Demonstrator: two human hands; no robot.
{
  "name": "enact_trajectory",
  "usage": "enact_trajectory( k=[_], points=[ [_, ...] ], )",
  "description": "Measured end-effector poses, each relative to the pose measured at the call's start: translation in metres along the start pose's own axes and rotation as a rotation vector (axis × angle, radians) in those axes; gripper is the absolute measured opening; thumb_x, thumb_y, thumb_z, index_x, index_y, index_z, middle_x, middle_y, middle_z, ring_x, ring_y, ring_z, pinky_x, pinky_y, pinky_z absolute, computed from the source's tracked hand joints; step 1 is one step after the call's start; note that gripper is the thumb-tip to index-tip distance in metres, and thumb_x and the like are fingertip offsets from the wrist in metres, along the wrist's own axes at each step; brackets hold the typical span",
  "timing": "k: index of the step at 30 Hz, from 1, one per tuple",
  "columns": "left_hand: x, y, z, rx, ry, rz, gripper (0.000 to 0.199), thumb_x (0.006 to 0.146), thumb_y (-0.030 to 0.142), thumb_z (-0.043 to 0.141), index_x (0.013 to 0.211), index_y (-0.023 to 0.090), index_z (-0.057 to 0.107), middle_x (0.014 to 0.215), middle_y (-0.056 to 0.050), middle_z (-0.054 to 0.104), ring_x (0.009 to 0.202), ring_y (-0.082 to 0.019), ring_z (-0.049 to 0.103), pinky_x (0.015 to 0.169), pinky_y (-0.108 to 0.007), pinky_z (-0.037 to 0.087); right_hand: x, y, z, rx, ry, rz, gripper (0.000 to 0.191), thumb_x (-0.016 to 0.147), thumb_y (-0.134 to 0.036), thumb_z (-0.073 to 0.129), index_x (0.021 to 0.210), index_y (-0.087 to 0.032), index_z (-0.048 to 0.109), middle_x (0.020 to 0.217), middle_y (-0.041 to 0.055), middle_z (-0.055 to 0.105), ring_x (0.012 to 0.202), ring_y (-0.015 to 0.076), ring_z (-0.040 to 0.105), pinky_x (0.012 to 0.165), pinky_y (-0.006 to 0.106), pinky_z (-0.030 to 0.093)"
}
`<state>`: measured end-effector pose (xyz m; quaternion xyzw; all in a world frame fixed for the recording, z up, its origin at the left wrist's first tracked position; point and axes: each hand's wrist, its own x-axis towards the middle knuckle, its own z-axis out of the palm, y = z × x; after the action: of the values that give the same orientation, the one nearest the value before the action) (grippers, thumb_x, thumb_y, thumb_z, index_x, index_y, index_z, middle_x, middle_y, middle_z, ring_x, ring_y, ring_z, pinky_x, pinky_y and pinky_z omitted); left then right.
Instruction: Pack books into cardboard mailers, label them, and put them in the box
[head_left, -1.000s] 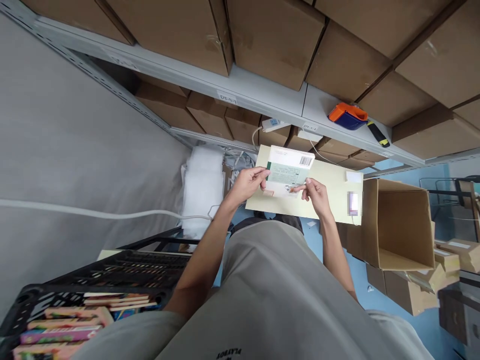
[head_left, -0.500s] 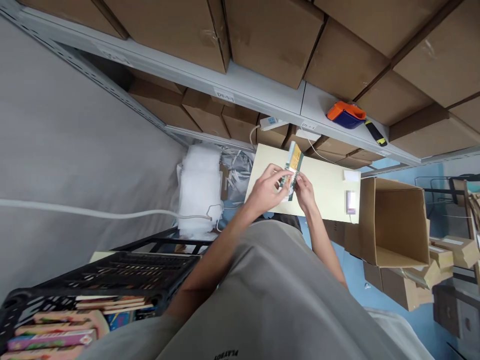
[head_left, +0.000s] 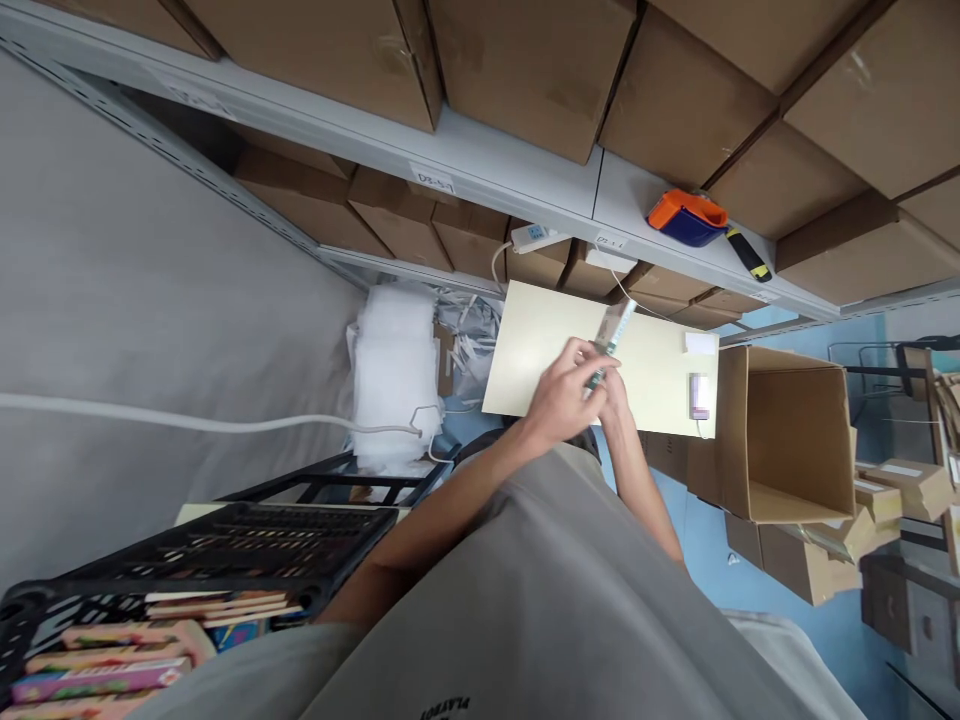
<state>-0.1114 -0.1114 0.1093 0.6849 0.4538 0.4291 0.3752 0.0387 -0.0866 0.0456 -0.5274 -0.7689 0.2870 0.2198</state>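
A thin book (head_left: 614, 325) is held up over the pale tabletop (head_left: 517, 350), tilted so that mainly a light face and its narrow edge show. My left hand (head_left: 568, 392) grips its lower part, with the fingers bent across it. On the other side my right hand (head_left: 613, 396) closes around the lower end, partly hidden behind the left fingers. Toward the table's right end lie a white slip (head_left: 699, 343) and a small purple-and-white device (head_left: 699, 396) with a cord.
Cardboard boxes (head_left: 525, 70) fill the shelves ahead. An orange-and-blue tape dispenser (head_left: 688, 217) and a yellow-black cutter (head_left: 748, 256) rest on the shelf edge. An open carton (head_left: 799, 430) stands right. White packing sheets (head_left: 394, 375) and a black crate (head_left: 247, 545) with books (head_left: 105, 680) are left.
Both hands have come closer together, and the left has moved right. The book has turned from its yellow-and-green cover to a light face and edge.
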Motion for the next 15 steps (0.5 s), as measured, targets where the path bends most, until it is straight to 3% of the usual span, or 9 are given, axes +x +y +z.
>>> enact_trajectory(
  k=[1,3,5,6,8,10,13,15],
  points=[
    [0.002,-0.013,-0.007,-0.095,0.042,-0.05,0.034,0.096,0.016,0.064,0.123,0.026,0.081,0.123,-0.009,0.068,0.11,-0.023,0.072,0.095,-0.035,0.063,0.0,0.005,-0.003,0.126,0.083,0.072,0.045,0.088,-0.049,0.092,0.088,-0.009,0.071,0.079,-0.0042,0.077,0.088,0.0181,0.075,0.07,0.026,0.068],
    [0.007,-0.043,-0.017,-0.283,0.106,-0.178,0.04,0.091,0.016,0.064,0.128,0.024,0.076,0.12,-0.008,0.072,0.109,-0.022,0.074,0.093,-0.033,0.064,-0.003,0.014,-0.009,0.537,0.301,0.276,0.042,0.11,-0.057,0.068,0.091,-0.02,0.076,0.086,0.004,0.085,0.093,0.019,0.081,0.088,0.032,0.071],
    [0.013,-0.073,-0.02,-0.397,0.157,-0.317,0.053,0.085,0.016,0.066,0.138,0.023,0.07,0.112,-0.007,0.076,0.1,-0.021,0.076,0.091,-0.035,0.064,-0.006,0.02,-0.015,0.875,0.459,0.438,0.049,0.102,-0.071,0.072,0.102,-0.023,0.079,0.103,0.0084,0.088,0.099,0.0232,0.081,0.098,0.04,0.069],
    [0.016,-0.085,-0.02,-0.414,0.165,-0.371,0.053,0.085,0.017,0.068,0.137,0.021,0.069,0.109,-0.007,0.078,0.098,-0.022,0.077,0.092,-0.036,0.065,-0.008,0.02,-0.018,0.933,0.503,0.48,0.054,0.096,-0.076,0.077,0.105,-0.023,0.079,0.108,0.009,0.087,0.101,0.0241,0.081,0.098,0.041,0.068],
    [0.02,-0.103,-0.015,-0.4,0.169,-0.443,0.039,0.088,0.026,0.071,0.126,0.02,0.073,0.107,-0.008,0.081,0.101,-0.024,0.079,0.098,-0.04,0.064,-0.009,0.013,-0.022,0.866,0.566,0.508,0.058,0.092,-0.077,0.08,0.109,-0.022,0.078,0.109,0.0091,0.086,0.101,0.0244,0.078,0.095,0.04,0.067],
    [0.024,-0.109,-0.01,-0.389,0.156,-0.486,0.027,0.095,0.041,0.073,0.111,0.02,0.077,0.11,-0.011,0.084,0.109,-0.027,0.081,0.104,-0.042,0.063,-0.008,-0.004,-0.026,0.678,0.618,0.458,0.056,0.098,-0.075,0.073,0.112,-0.021,0.078,0.11,0.0097,0.084,0.103,0.025,0.076,0.094,0.039,0.065],
    [0.031,-0.102,-0.004,-0.538,0.099,-0.563,0.049,0.102,0.067,0.066,0.103,0.02,0.08,0.11,-0.014,0.087,0.115,-0.032,0.081,0.105,-0.045,0.064,-0.008,-0.044,-0.025,0.386,0.636,0.291,0.048,0.11,-0.066,0.063,0.116,-0.023,0.081,0.112,0.0111,0.083,0.108,0.0272,0.076,0.096,0.04,0.064],
    [0.038,-0.092,-0.002,-0.682,0.051,-0.578,0.06,0.105,0.074,0.061,0.107,0.018,0.082,0.11,-0.016,0.087,0.115,-0.033,0.081,0.103,-0.046,0.065,-0.01,-0.072,-0.016,0.252,0.585,0.177,0.041,0.115,-0.06,0.059,0.118,-0.026,0.083,0.114,0.0114,0.082,0.11,0.0287,0.076,0.098,0.043,0.064]
  ],
)
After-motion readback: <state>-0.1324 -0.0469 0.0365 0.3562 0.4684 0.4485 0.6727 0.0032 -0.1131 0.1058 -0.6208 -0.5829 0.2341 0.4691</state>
